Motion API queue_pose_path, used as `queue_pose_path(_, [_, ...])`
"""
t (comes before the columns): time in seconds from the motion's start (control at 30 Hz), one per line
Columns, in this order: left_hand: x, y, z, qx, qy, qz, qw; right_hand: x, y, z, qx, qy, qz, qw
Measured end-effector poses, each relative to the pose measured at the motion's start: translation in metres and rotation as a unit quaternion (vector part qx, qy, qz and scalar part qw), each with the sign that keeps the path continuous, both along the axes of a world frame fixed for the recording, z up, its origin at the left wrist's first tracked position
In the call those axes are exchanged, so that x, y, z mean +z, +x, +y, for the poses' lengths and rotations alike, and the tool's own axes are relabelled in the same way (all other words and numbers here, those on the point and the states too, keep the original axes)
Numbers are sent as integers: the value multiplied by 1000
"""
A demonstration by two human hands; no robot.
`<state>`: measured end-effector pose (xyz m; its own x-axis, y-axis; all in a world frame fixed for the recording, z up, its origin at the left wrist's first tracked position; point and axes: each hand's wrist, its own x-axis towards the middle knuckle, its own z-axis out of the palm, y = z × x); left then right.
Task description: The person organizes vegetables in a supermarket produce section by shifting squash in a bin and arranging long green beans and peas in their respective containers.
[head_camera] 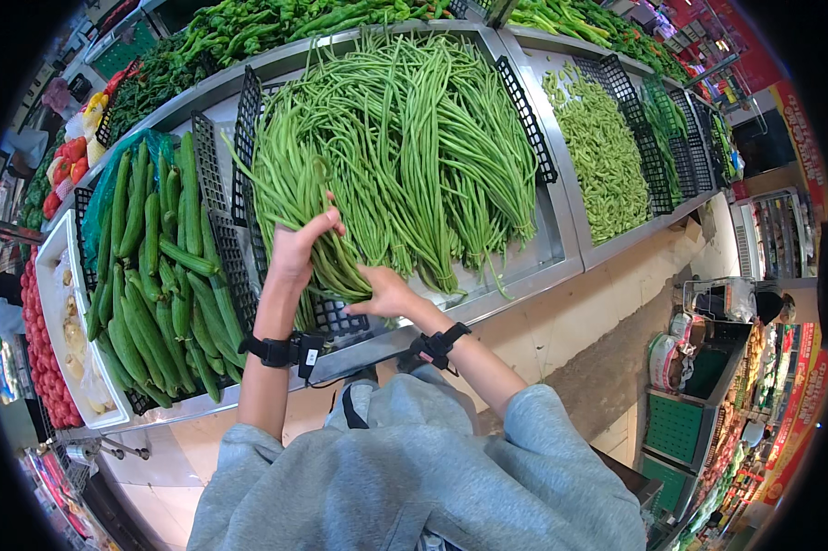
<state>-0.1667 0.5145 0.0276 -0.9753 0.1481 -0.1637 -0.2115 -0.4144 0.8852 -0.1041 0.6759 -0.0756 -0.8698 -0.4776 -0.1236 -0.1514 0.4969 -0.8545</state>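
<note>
A thick bundle of green yardlong beans (341,265) is held between my two hands above the left front of the metal display bin. My left hand (303,241) wraps around its middle, thumb pointing up and right. Near the bundle's lower end, my right hand (383,293) grips it from the right side. Behind and beside the bundle spreads a large heap of yardlong beans (421,138), several bunches tied near their ends. Parts of my fingers are hidden by the beans. Each wrist wears a black strap with a small device.
Luffa gourds (152,296) fill the left section behind a black plastic grid divider (224,241). Edamame-like green pods (600,158) lie in the right section. The metal front rim (489,306) runs before me. A white foam box (76,337) stands far left; peppers (283,21) lie behind.
</note>
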Motion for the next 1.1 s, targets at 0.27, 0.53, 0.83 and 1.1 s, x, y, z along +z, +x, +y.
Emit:
queue_pose_path(0.27, [53, -99, -29, -65, -107, -66, 990, 44, -35, -54, -25, -155, 21, 987])
queue_pose_path(0.53, [38, -154, -45, -84, -248, -36, 964, 13, -71, -96, -119, -140, 2, 983])
queue_pose_path(0.83, [-121, -157, -99, 23, -541, -117, 832, -63, -48, -119, -102, 83, -135, 982])
queue_pose_path(1.1, [-132, -147, -103, 52, -654, 42, 754, -31, -22, -149, -134, 142, -111, 974])
